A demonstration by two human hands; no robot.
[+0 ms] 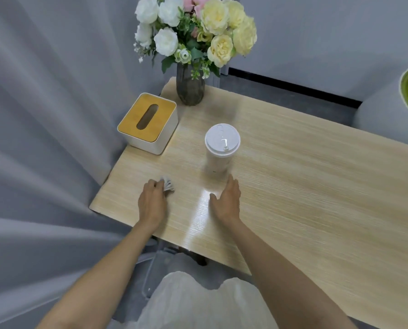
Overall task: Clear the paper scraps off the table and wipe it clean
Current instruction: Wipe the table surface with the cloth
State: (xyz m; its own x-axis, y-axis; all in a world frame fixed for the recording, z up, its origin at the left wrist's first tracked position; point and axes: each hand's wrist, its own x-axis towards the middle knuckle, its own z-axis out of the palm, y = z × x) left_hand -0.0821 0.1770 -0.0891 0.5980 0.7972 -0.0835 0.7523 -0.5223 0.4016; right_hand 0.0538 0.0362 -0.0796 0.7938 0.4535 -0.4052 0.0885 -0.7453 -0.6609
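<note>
The left hand point(152, 200) gripped a small crumpled white wad point(167, 184), which touched the surface point(305, 181) near its left edge. The right hand point(227, 200) was spread with straight fingers point(231, 182), holding nothing, just before the lidded cup point(222, 144). No other loose scraps showed, so the clearing seemed nearly done and the wiping yet to do. Whether the wad was scraps or a wiping tissue I could not tell; the surface's right end was cut off.

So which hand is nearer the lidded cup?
Right. The right hand is open just short of the cup; the left hand, gripping a paper scrap, sits farther to its left.
</note>
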